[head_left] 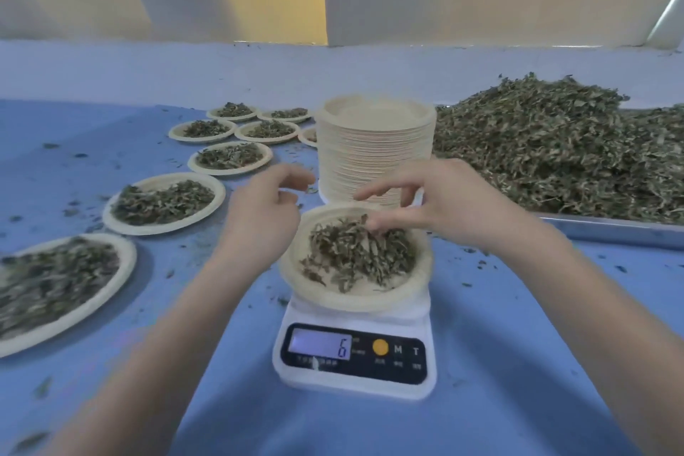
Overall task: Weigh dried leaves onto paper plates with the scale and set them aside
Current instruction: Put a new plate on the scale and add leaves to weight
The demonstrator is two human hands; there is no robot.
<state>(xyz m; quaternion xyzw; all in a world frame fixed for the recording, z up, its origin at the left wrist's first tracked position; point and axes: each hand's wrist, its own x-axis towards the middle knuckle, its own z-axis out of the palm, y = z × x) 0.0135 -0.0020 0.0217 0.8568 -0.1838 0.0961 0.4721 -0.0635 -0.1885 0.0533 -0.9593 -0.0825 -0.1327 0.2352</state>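
1. Scale (355,359): white plastic body, dark panel, lit display reading 6, nearest the viewer on the blue surface (518,363).
2. Paper plate (355,298): round, shallow, matte; sits on the scale, holding crinkled dried leaves (357,252).
3. Right hand (436,202): nearer, directly above the plate's far rim, fingers loosely spread, fingertips touching leaves; whether it pinches any cannot be told.
4. Left hand (266,211): beside the left rim, relaxed, empty.
5. Plate stack (375,148), filled plates (163,202) left, leaf heap (547,144) right.

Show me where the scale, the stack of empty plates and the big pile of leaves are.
scale (355,354), head view, on its front panel.
stack of empty plates (375,159), head view, on its side.
big pile of leaves (547,144), head view, mid-heap.
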